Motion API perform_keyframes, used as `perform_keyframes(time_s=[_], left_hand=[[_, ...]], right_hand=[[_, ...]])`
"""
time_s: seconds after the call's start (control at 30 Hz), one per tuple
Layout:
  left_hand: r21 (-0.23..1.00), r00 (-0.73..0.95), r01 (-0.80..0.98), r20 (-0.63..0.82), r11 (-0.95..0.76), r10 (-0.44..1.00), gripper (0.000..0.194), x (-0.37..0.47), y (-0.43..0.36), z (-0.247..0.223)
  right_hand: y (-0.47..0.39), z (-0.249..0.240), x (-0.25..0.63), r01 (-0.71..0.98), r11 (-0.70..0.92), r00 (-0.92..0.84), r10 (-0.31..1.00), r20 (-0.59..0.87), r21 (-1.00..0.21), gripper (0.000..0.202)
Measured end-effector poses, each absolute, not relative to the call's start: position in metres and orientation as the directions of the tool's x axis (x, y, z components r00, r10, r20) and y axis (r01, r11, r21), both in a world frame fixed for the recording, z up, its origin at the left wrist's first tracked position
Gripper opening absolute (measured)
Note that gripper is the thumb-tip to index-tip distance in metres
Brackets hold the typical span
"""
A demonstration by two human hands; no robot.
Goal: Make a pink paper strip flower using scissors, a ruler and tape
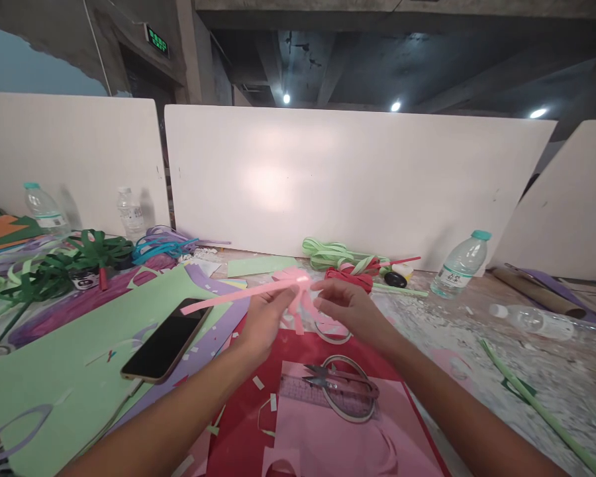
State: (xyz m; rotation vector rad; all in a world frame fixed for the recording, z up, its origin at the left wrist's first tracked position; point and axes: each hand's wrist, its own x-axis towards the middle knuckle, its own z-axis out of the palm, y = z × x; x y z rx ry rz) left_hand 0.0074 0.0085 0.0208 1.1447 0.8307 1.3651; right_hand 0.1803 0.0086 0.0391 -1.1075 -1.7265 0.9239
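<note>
1. Our L hand (265,324) pinches the pink paper piece (238,295) btwn thumb & fingers; it's up above the desk (417,331), abt mid-way btwn L & R sides, nearer the far edge than us.
2. Our R hand (352,306) is at the R side of the same piece, fingers bent; we can't tell if they grip it or just hover/touch.
3. Piece has a bunch of loops btwn our hands, plus a long flat strip sticking out twd the desk's L edge, over one end of the phone (166,341).
4. Phone lies screen up on the lt green sheet (64,361), L part of desk, w/ a cable (130,389) at its near end.
5. Below our hands, twd the near edge: red sheet (243,397) w/ pink sheet (328,437) on top. There we see a clear ruler (293,391), a tape roll (326,399) & snips (347,383) lying across the roll.
6. Far edge, approx. centre: lt green strips (322,250) next to red strips (350,278).
7. Far R corner: water bottle (457,268) w/ teal cap, upright; a 2nd bottle (536,322) on its side, nearer the R edge.
8. Far L corner: dk green paper curls (99,250), w/ blue strips (161,248) just R of them.
</note>
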Motion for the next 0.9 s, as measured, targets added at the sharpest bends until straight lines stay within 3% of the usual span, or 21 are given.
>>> perform_keyframes(time_s=[0.1,0.2,0.67,0.9], left_hand=[[0.921,0.151,-0.373,0.175,-0.108,0.973,0.031,-0.006,0.018,0.036],[0.907,0.077,-0.418,0.095,-0.054,0.992,0.020,-0.017,0.024,0.046],[0.930,0.235,-0.365,0.043,0.047,0.971,0.023,-0.010,0.016,0.015],[0.890,0.298,-0.431,-0.019,0.152,0.954,0.020,-0.008,0.014,0.009]], right_hand=[[0.032,0.038,0.212,0.564,0.361,-0.263,0.931,0.253,-0.743,0.024],[0.049,0.029,0.235,0.733,0.338,-0.351,0.931,0.097,-0.591,0.017],[0.072,-0.002,0.226,0.798,0.277,-0.406,0.903,-0.138,-0.536,0.009],[0.067,0.004,0.221,0.782,0.306,-0.418,0.904,-0.093,-0.543,0.009]])
